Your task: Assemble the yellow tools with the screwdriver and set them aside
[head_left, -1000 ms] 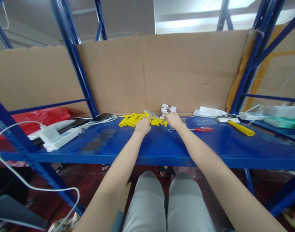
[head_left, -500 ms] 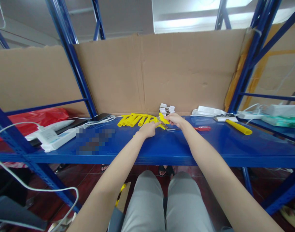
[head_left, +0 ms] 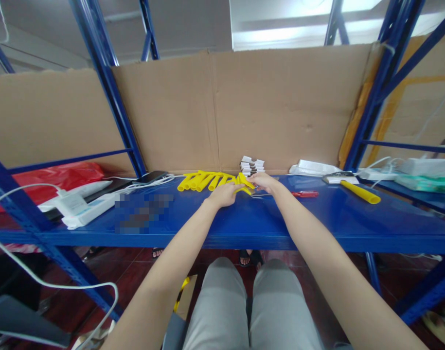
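My left hand is closed on a short yellow tube piece that pokes out past its fingertips. Right beside it, my right hand pinches another bit of yellow tube, and the two pieces meet or overlap between the hands. Exactly how they join is too small to tell. To the left of my hands, several yellow tubes lie side by side in a row. Under my right wrist, a red-handled tool with a thin metal shaft rests on the blue shelf.
Behind my hands stands a small stack of white pieces near the cardboard wall. A longer yellow tube lies at the right. On the left are a white power strip, cables and a dark phone-like object.
The yellow piece at my right hand has tipped slightly lower, toward the piece in my left hand. Both hands shifted only a little; the other things stay where they were.
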Action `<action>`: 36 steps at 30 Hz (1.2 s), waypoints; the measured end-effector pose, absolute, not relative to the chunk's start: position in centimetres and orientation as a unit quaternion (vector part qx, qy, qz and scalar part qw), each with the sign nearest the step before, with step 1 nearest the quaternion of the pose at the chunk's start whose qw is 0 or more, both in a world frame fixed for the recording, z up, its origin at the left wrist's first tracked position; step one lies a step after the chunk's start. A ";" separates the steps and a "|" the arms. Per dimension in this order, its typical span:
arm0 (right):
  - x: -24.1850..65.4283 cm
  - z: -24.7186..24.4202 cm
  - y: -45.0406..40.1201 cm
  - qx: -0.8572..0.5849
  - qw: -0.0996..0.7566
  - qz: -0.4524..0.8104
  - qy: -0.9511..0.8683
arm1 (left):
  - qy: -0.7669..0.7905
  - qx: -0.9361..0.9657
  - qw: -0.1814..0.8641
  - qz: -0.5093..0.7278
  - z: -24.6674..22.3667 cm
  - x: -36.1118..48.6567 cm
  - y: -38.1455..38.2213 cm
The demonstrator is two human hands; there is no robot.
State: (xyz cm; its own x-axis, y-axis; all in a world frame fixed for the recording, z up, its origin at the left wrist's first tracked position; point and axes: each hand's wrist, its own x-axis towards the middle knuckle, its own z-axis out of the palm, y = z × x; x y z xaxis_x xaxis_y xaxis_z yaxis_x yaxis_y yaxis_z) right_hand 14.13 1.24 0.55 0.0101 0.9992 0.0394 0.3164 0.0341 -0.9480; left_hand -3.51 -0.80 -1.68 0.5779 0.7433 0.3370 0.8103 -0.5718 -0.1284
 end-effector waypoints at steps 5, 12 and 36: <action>13.5 0.3 1.1 -0.553 0.449 0.418 -0.564 | -0.450 -0.875 0.125 -0.123 -1.5 -3.5 -0.9; 13.2 0.1 1.2 -0.558 0.464 0.398 -0.560 | -0.445 -0.877 0.123 -0.130 -1.3 -3.5 -0.7; 13.0 0.6 1.0 -0.543 0.493 0.424 -0.531 | -0.489 -0.851 0.123 -0.148 -1.1 -3.3 -1.5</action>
